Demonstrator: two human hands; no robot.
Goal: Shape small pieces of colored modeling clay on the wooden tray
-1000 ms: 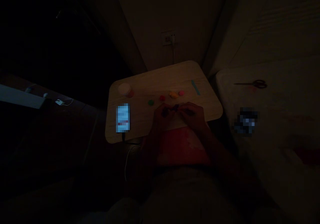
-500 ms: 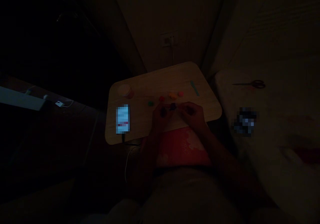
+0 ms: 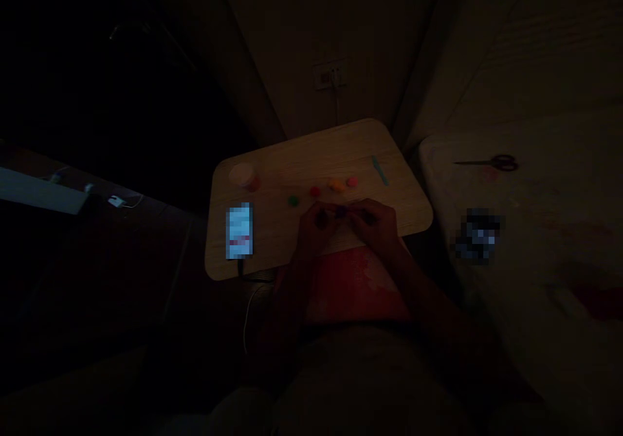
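In dim light, my left hand (image 3: 313, 227) and my right hand (image 3: 376, 223) meet over the near edge of the small table. Both have their fingers closed on a small dark lump of modelling clay (image 3: 341, 211), bluish or purple, pinched between the fingertips. Just beyond the fingers lie a green lump (image 3: 293, 200), a red lump (image 3: 315, 191), an orange-yellow lump (image 3: 336, 185) and a pink lump (image 3: 352, 181). A blue-green flat plastic tool (image 3: 380, 170) rests to their right. Fine detail of the held lump is lost in the dark.
The wooden table (image 3: 272, 163) bears a lidded tub (image 3: 244, 176) and a lit, blurred phone (image 3: 239, 231) with a cable at the left. On the pale surface at right are scissors (image 3: 494, 162) and a blurred dark object (image 3: 478, 236). A wall socket (image 3: 329, 74) is behind.
The dark lump has shifted slightly right and down between my fingertips, and the fingers cover more of it. The things on the table stay in place.
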